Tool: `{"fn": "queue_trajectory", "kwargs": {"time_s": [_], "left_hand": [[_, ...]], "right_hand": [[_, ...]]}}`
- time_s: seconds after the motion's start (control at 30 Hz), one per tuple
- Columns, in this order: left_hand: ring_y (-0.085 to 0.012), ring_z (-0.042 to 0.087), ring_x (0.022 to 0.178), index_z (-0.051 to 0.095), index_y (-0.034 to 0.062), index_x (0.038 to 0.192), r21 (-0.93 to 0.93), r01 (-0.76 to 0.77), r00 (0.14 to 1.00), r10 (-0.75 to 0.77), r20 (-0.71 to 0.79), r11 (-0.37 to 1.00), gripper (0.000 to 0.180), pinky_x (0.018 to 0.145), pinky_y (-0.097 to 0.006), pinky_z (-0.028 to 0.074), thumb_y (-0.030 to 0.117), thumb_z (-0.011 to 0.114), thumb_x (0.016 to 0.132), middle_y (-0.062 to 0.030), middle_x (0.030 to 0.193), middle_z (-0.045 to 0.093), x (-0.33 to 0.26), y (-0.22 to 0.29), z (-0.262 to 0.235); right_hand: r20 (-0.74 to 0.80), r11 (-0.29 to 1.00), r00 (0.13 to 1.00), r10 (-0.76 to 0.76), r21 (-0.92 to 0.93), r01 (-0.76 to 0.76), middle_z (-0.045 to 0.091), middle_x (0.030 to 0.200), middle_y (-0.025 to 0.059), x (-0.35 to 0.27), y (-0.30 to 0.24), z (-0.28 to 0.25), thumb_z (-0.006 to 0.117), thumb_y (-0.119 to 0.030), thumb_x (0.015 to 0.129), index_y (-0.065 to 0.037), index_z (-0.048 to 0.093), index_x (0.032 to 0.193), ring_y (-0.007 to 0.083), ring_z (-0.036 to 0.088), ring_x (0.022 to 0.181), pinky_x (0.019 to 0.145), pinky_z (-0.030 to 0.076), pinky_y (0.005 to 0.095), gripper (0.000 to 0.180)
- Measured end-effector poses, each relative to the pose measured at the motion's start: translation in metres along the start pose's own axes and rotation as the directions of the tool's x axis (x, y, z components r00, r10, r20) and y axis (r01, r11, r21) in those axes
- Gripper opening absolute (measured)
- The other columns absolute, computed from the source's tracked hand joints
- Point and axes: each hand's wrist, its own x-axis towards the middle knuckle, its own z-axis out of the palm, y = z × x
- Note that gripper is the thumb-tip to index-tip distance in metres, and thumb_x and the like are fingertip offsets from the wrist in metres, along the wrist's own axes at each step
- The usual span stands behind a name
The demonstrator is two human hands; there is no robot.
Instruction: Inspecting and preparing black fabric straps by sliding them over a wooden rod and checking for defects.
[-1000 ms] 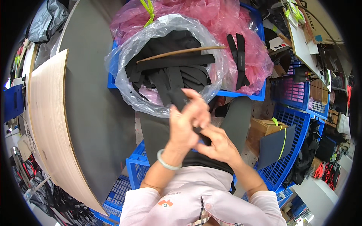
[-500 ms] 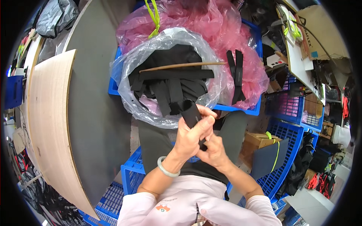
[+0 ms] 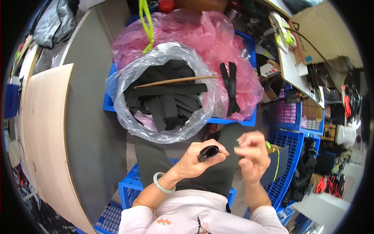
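Note:
My left hand (image 3: 199, 159), with a pale bangle on its wrist, is wrapped around a black fabric tube (image 3: 208, 152). The tube's oval end faces up, and the rest of it is hidden by the fingers. To the right, above my thigh, my right hand (image 3: 253, 156) is raised apart from the tube, slightly blurred. Its fingers are bent and separated, and nothing shows between them. Beyond my hands, a clear plastic bag (image 3: 163, 134) with a rolled-open mouth holds several flat black fabric strips (image 3: 169, 109). A thin wooden stick (image 3: 175, 81) lies across them.
Pink plastic sheeting (image 3: 210, 43) fills a blue crate (image 3: 253, 50) behind the bag, with more black strips (image 3: 230, 87) on top. A grey board (image 3: 97, 117) and a curved wooden panel (image 3: 44, 132) stand left. Blue crates (image 3: 292, 163) and a white table (image 3: 294, 74) are at right.
My right hand has come off the black tube and moved right. My left hand has turned the tube, bringing its end upward, and drawn it away from the bag. The view has shifted slightly.

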Motion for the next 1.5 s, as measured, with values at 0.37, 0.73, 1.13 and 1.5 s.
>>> {"fn": "queue_trajectory", "kwargs": {"time_s": [0.37, 0.73, 1.13, 1.5], "left_hand": [[-0.0084, 0.054, 0.073, 0.059, 0.0014, 0.092, -0.231, 0.359, 0.907, -0.28, 0.314, 0.904, 0.019, 0.069, -0.025, 0.044, 0.012, 0.07, 0.081, 0.0002, 0.08, 0.06, -0.022, -0.011, 0.001], [-0.0279, 0.049, 0.054, 0.05, 0.0045, 0.077, 0.84, -0.061, 0.888, 0.414, -0.2, 0.539, 0.032, 0.05, -0.036, 0.039, 0.006, 0.075, 0.057, -0.0086, 0.065, 0.047, -0.016, -0.031, 0.001], [-0.025, 0.047, 0.055, 0.05, 0.0044, 0.068, 0.845, -0.195, 0.932, 0.363, 0.001, 0.498, 0.026, 0.049, -0.034, 0.035, 0.01, 0.07, 0.052, -0.0075, 0.062, 0.044, -0.016, -0.017, -0.001], [-0.023, 0.047, 0.054, 0.05, 0.0019, 0.072, 0.417, -0.032, 0.985, -0.041, 0.165, 0.908, 0.024, 0.052, -0.031, 0.038, 0.012, 0.072, 0.07, -0.0087, 0.064, 0.047, -0.009, -0.014, -0.013]], "right_hand": [[0.482, 0.988, 0.863, -0.151, 0.044, 0.148, 0.053, 0.075, 0.0082, 0.064, 0.003, 0.009, 0.07, -0.015, 0.074, -0.003, 0.062, 0.078, 0.0228, 0.05, 0.069, 0.065, 0.036, 0.0353, 0.015], [0.231, 0.926, 0.896, 0.378, -0.082, -0.369, 0.058, 0.08, 0.008, 0.008, -0.016, 0.014, 0.082, -0.017, 0.063, 0.0, 0.065, 0.088, 0.0135, 0.051, 0.064, 0.056, 0.041, 0.0237, 0.036], [0.329, 0.968, 0.91, 0.251, -0.096, -0.232, 0.057, 0.075, 0.0077, -0.002, -0.013, 0.023, 0.072, -0.004, 0.063, 0.0, 0.065, 0.088, 0.015, 0.054, 0.059, 0.049, 0.043, 0.0258, 0.026], [0.449, 0.976, 0.883, 0.134, 0.095, -0.196, 0.061, 0.075, 0.0121, 0.012, 0.004, 0.009, 0.07, 0.001, 0.068, 0.002, 0.067, 0.087, 0.0221, 0.059, 0.062, 0.054, 0.046, 0.03, 0.02]]}}
